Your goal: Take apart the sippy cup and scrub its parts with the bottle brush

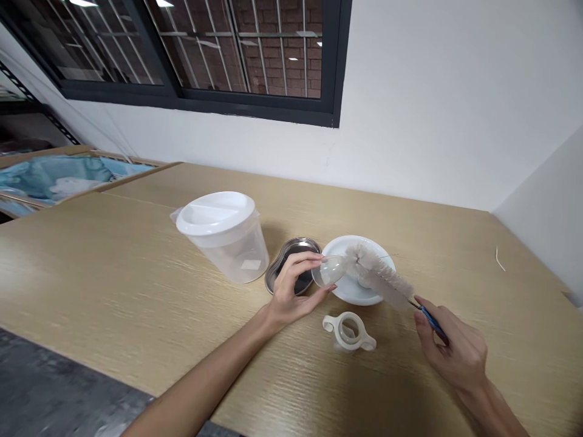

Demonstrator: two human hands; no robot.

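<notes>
My left hand (296, 288) grips a small clear cup (328, 271) between thumb and fingers, tilted on its side with its narrower end toward the brush. In my right hand (453, 346) is a bottle brush (382, 276) with whitish bristles and a blue handle. The brush tip is right at the cup's end; whether it touches I cannot tell. Both are above a white bowl (359, 297). A kidney-shaped metal tray (273, 279) lies behind my left hand. In front of the bowl sits a white two-handled ring-shaped holder (350, 331).
A translucent bucket (237, 255) with a white lid stands left of the metal tray on the wooden table (136, 291). A thin white strip (500, 259) lies at the right. Behind are a wall and barred window (246, 54); a blue-lined box (68, 173) is far left.
</notes>
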